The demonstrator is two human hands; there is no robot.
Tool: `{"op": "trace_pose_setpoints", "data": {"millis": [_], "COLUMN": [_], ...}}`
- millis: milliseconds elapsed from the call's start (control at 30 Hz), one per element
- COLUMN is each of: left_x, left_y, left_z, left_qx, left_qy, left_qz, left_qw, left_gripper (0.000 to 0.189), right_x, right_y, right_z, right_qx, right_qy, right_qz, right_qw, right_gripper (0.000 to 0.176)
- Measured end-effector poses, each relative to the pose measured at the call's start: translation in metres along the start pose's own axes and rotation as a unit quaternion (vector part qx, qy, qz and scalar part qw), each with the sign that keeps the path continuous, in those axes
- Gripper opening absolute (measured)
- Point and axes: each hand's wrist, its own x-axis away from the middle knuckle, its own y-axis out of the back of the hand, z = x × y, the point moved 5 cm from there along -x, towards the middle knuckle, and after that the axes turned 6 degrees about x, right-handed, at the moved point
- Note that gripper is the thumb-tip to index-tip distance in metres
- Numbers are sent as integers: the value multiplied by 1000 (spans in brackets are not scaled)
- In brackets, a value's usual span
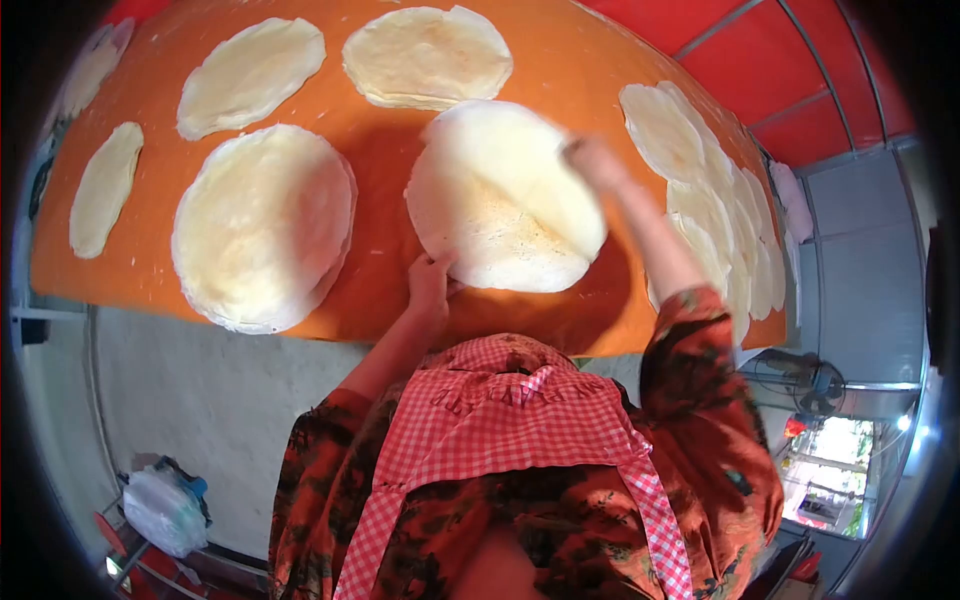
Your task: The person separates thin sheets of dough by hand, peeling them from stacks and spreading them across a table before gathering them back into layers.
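A large round flatbread [505, 200] lies at the middle of the orange table, with a fold or crease across its right part. My left hand [430, 282] pinches its lower left edge near the table's front. At its upper right edge is my right hand [592, 163], smeared by motion, so its fingers cannot be made out. To the left rests a pile of round flatbreads [262, 228]. Behind the middle one sits another flatbread pile [428, 57].
The orange table [385, 205] also holds flatbreads at the back left [252, 77], a narrow-looking one at the far left [105, 190], and overlapping flatbreads at the right [705, 190]. A fan [818, 385] stands beyond the right edge. A plastic bag [165, 510] is at the lower left.
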Motion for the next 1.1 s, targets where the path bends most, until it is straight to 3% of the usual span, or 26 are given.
{"op": "trace_pose_setpoints", "data": {"millis": [33, 100, 133, 167, 267, 367, 400, 500, 533, 567, 600, 633, 667, 700, 733, 833, 867, 900, 967, 1000, 1100], "left_x": [-1, -3, -1, -1, 2, 7, 9, 2, -3, -5, 1, 12, 5, 11, -14, 7, 6, 6, 5, 5, 7], "left_y": [2, 1, 0, -1, -4, -7, -6, -1, 4, 9, 7, -12, -5, -12, 29, -6, -7, -7, -6, -6, -14], "left_z": [0, -2, -2, -3, -5, -7, -8, -6, -6, -6, -14, -24, -23, -12, 0, -7, -7, -6, -6, -5, -7], "left_qx": [-2, 0, 4, 8, 6, 29, 14, -1, -89, -173, -372, -545, -288, 8, -49, -18, -13, -8, -6, -9, -5], "left_qy": [0, -4, -6, -9, -4, -19, -21, -9, -75, -141, -282, -406, -240, -41, -14, -60, -64, -68, -80, -87, -95], "left_qz": [7, 9, 3, -4, -28, -35, -29, 0, 40, 75, 96, 104, 53, -3, -13, -62, -64, -66, -77, -84, -98], "left_qw": [1000, 1000, 1000, 1000, 1000, 999, 999, 1000, 992, 972, 879, 726, 925, 999, 999, 996, 996, 995, 994, 993, 991], "left_gripper": [16, 14, 13, 12, 12, 11, 12, 17, 19, 21, 22, 23, 24, 25, 26, 23, 22, 22, 22, 23, 24], "right_x": [-22, -29, -50, -68, -33, 28, 59, 77, 74, 66, 56, 44, 26, 2, -25, -116, -148, -136, -168, -213, -235], "right_y": [50, 140, 172, 200, 243, 211, 190, 99, 70, 48, 37, 35, 37, 47, 63, 147, 179, 219, 266, 258, 222], "right_z": [-11, -1, -17, -30, 29, 91, 120, 116, 107, 95, 83, 71, 56, 39, 21, -47, -77, -92, -149, -208, -304], "right_qx": [34, 73, 103, 132, 218, 272, 256, 168, 137, 108, 80, 49, 17, -18, -51, -130, -138, -246, -105, -206, -423], "right_qy": [-26, 15, 33, 51, 167, 124, 66, 200, 247, 275, 290, 300, 306, 307, 307, 264, 170, 73, 2, -10, -106], "right_qz": [-10, -130, -140, -150, -247, -151, -70, -30, -22, -11, 6, 20, 33, 38, 35, -59, -117, -141, -176, -216, -245], "right_qw": [999, 989, 984, 979, 929, 942, 962, 965, 959, 955, 954, 952, 951, 951, 950, 954, 969, 956, 979, 954, 866], "right_gripper": [18, 16, 16, 18, 20, 23, 23, 22, 21, 21, 20, 20, 20, 19, 19, 18, 18, 16, 15, 16, 22]}}
